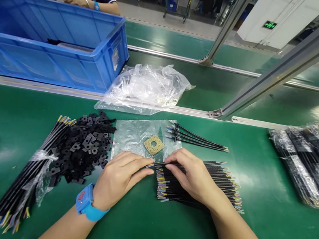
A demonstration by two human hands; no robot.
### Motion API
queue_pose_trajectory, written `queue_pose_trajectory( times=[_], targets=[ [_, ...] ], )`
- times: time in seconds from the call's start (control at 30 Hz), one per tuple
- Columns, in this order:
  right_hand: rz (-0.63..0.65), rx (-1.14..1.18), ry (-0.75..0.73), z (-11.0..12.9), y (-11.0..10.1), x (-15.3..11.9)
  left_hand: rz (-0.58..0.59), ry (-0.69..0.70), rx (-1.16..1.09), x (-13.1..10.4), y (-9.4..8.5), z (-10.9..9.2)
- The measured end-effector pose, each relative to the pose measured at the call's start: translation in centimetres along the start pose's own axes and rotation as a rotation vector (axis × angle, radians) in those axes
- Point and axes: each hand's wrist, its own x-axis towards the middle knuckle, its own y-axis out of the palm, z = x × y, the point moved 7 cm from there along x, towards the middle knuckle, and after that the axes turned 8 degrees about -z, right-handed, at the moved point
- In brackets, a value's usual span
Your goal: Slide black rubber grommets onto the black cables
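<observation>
The left grip (119,175) is narrow, thumb and forefinger pinching a black cable (158,164) at its colored wire ends (149,166). The right grip (187,173), also narrow, pinches the same cable a short way along, so a bare stretch of black shows between the two sets of fingertips; past the right fingers the cable is hidden. Just below and beyond the right grip, a row (222,182) of similar cables lies side by side on the green surface (135,222). Above the cable, near both grips, a tan sponge (149,147) with a central hole rests on a clear sheet (128,130), and a few loose cables (202,138) lie to its right. Left of the left grip are a heap of black pieces (86,148) and a tied bundle (26,174). Farther out sit a blue crate (28,57), a crumpled bag (152,87) and, far right, wrapped packs (302,165).
</observation>
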Motion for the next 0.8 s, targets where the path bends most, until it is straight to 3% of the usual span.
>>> queue_pose_trajectory(
  times=[0.27,0.47,0.63,0.7,0.8],
  targets=[
    [-0.026,0.096,-0.009,0.4,-0.5,0.0,-0.024,0.003,-0.033,0.6,-0.5,-0.3],
    [-0.075,0.074,-0.083,1.0,-0.9,0.0,0.244,-0.398,-0.376,0.3,1.3,1.3],
    [-0.151,-0.051,-0.188,1.9,-0.9,-0.2,0.28,-0.669,-0.512,-1.1,2.1,3.4],
    [-0.173,-0.1,-0.219,2.2,-0.9,-0.3,0.259,-0.655,-0.474,-1.2,1.9,3.6],
    [-0.182,-0.148,-0.236,2.2,-0.8,-0.3,0.177,-0.466,-0.332,-0.3,1.0,2.6]
  ],
)
